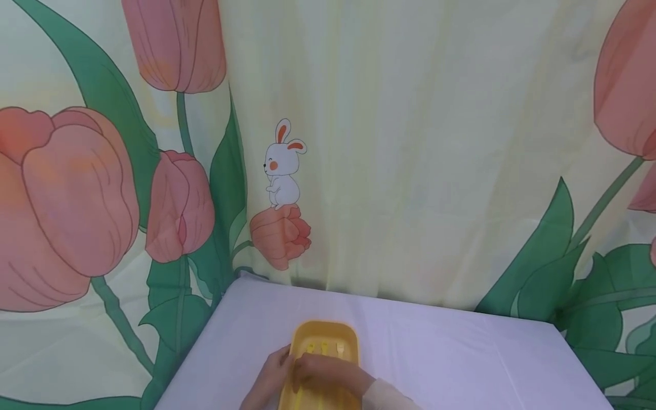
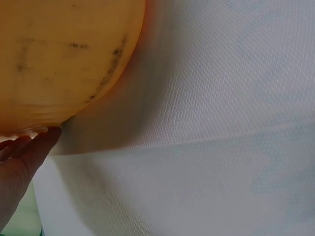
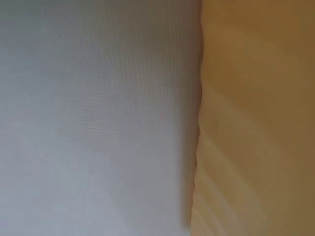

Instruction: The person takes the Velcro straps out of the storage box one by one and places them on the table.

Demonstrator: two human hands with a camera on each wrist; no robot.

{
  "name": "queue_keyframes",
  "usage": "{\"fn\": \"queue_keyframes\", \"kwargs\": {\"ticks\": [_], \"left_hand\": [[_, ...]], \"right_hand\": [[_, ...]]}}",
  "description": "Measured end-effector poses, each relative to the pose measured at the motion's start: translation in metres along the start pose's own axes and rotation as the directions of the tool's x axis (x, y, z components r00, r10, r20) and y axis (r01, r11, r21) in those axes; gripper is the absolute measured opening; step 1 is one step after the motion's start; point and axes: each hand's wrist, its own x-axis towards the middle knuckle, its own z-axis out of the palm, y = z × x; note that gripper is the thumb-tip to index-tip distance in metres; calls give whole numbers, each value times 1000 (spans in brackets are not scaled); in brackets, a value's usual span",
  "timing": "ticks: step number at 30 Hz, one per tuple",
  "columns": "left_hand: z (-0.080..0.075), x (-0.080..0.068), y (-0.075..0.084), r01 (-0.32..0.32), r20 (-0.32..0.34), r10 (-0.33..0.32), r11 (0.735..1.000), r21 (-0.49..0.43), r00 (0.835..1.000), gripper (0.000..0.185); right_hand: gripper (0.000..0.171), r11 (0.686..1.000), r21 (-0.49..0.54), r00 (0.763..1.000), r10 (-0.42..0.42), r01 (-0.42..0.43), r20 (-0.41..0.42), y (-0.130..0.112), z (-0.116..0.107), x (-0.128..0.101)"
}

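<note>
Left grip point(image 1: 273, 370) clamped on yellow tray point(image 1: 324, 325) at its left edge, right grip point(image 1: 328, 369) stretched leftward over it, whether closed unclear

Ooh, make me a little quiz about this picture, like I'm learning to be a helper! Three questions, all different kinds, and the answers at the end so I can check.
1. Pick one: what colour is the tray that the right hand reaches over?
a) blue
b) yellow
c) green

2. True or false: the left hand is well away from the tray.

3. Fill in the gap: on the backdrop, the white rabbit sits on a pink ____.

Key:
1. b, yellow
2. False, it touches the tray
3. flower
</note>
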Motion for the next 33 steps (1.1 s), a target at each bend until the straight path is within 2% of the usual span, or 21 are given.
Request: {"fn": "queue_keyframes", "kwargs": {"ticks": [5, 8, 13, 15, 20, 24, 27, 31, 33], "left_hand": [[1, 0, 0, 33, 19, -33, 999, -26, 999, 38], [2, -1, 0, 45, 27, -44, 998, -41, 999, 39], [2, -1, -2, -12, 30, 13, 999, -37, 999, 41], [2, -1, -3, -38, 26, 38, 999, -27, 999, 41], [1, -2, -1, -41, 17, 42, 999, -25, 999, 43], [0, -1, -2, -65, 5, 65, 998, -21, 998, 44], [0, 1, -4, -80, -3, 80, 997, -20, 997, 43], [-1, 0, -6, -86, 8, 87, 996, -23, 996, 41], [-3, -1, -7, -114, 14, 114, 993, -24, 993, 41]], "right_hand": [[21, 996, -81, 1000, -26, 27, 13, -3, 1, -2], [21, 997, -79, 999, -17, 19, 32, -3, 1, -2], [17, 999, -13, 998, 40, -40, 50, -2, 0, -2], [16, 999, -7, 998, 42, -42, 49, -1, 0, -1], [16, 1000, -27, 999, 14, -13, 39, -1, -2, 0], [14, 1000, -2, 999, 15, -15, 33, -3, -5, 1], [13, 1000, -14, 999, -1, 2, 45, -3, -9, 4], [15, 996, -91, 997, -19, 25, 73, -2, -13, 8], [14, 994, -111, 997, -6, 15, 75, -2, -16, 9]]}}
